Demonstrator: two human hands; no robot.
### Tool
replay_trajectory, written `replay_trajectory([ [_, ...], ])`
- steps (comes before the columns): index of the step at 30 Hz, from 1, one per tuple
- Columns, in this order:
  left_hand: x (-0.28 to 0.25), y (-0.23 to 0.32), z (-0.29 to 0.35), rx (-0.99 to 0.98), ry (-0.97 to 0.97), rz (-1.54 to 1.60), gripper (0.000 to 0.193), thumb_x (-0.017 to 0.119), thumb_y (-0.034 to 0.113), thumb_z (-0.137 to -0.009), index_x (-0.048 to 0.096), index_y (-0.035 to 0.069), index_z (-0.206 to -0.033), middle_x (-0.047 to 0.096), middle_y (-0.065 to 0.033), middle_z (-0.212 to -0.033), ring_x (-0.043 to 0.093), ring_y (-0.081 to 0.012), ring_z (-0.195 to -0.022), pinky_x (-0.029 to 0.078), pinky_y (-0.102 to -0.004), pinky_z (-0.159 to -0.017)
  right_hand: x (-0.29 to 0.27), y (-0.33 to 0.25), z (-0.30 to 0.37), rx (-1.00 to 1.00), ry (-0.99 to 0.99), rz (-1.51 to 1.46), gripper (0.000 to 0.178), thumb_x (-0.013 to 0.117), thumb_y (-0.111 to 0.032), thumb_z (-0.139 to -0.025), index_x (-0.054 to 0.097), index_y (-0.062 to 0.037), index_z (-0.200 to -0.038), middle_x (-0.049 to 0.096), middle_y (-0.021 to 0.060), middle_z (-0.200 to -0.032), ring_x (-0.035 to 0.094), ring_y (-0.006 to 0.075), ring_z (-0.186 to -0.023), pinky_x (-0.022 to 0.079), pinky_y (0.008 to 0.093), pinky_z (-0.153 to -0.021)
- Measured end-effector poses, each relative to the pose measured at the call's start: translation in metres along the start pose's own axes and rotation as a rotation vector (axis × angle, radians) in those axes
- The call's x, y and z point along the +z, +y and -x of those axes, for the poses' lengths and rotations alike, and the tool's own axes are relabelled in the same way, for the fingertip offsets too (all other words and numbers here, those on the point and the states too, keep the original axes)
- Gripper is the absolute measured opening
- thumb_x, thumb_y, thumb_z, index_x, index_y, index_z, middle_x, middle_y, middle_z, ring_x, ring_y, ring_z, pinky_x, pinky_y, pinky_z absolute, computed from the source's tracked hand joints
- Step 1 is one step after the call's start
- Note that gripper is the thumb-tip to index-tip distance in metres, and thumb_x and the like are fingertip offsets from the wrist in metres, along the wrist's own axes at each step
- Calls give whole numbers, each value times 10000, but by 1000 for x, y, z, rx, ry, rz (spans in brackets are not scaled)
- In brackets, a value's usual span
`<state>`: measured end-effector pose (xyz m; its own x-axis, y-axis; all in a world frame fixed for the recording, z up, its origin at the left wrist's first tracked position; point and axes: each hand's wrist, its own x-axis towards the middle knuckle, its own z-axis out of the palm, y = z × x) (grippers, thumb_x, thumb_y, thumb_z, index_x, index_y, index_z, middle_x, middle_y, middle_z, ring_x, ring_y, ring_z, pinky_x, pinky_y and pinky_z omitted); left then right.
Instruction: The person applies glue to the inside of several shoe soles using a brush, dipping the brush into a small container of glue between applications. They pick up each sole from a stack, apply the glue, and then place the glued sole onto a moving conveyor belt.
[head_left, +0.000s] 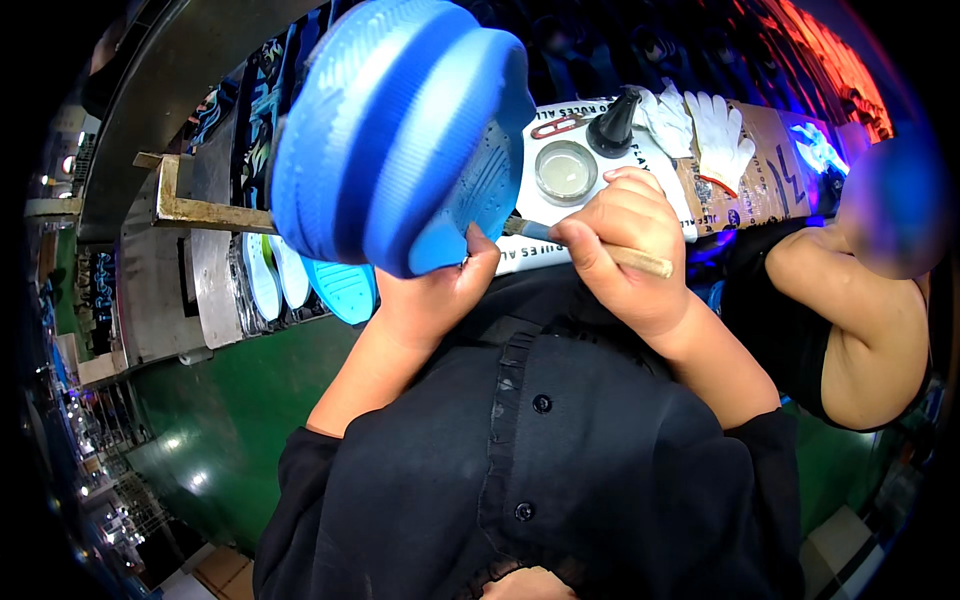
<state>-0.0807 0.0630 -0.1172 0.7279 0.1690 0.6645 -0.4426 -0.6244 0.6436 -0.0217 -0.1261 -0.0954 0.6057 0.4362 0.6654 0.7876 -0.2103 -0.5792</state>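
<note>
My left hand (435, 295) is closed on a large blue shoe sole (365, 150) with thick wavy ridges, raised close to the camera and tilted. Its thumb presses on the rim of the hollow inner side, and most of its fingers are hidden behind the sole. In my right hand (635, 235) is a brush (640, 262) with a pale wooden handle. The dark bristle end of the brush points left, close to the sole's inner side; whether it touches cannot be made out. Just beyond the right hand stands a round glass dish (543, 185) holding pale liquid.
A black cone-shaped bottle (613, 128) and a small red tool (556, 128) stand past the dish. White gloves (718, 145) lie on cardboard (765, 165). More soles (343, 288) rest at left beside a wooden bar (215, 213). Another person (850, 290) sits close at right.
</note>
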Motion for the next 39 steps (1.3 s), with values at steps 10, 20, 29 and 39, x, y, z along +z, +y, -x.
replay_trajectory([
  [10,-7,0,-3,-158,-30,60,481,614,-29,-684,450,-37,-1136,586,-119,-924,596,-191,-805,483,-300,-742,-26,-5,8,-9,42,103,129,665,-86,-714,607,-61,-601,524,50,-548,483,225,-535,366,323,-622],
  [20,-42,48,-56,-895,-529,869,859,697,145,-657,235,-23,-1361,524,-144,-1181,602,-204,-953,520,-264,-721,-79,26,43,348,299,6,258,520,-80,-876,640,-4,-660,586,75,-597,534,189,-599,416,296,-597],
  [29,121,110,-289,-275,-778,1016,531,682,218,-765,462,-26,-1181,595,-47,-731,584,-96,-542,479,-199,-420,-124,51,97,619,450,-122,283,484,-106,-917,618,26,-705,595,83,-659,535,131,-558,428,252,-544],
  [39,138,132,-314,-58,-89,845,344,567,143,-894,462,-11,-1184,619,-152,-898,651,-223,-767,526,-267,-659,-132,70,115,767,620,-325,318,497,-176,-934,642,21,-730,625,59,-656,531,93,-559,427,229,-536],
])
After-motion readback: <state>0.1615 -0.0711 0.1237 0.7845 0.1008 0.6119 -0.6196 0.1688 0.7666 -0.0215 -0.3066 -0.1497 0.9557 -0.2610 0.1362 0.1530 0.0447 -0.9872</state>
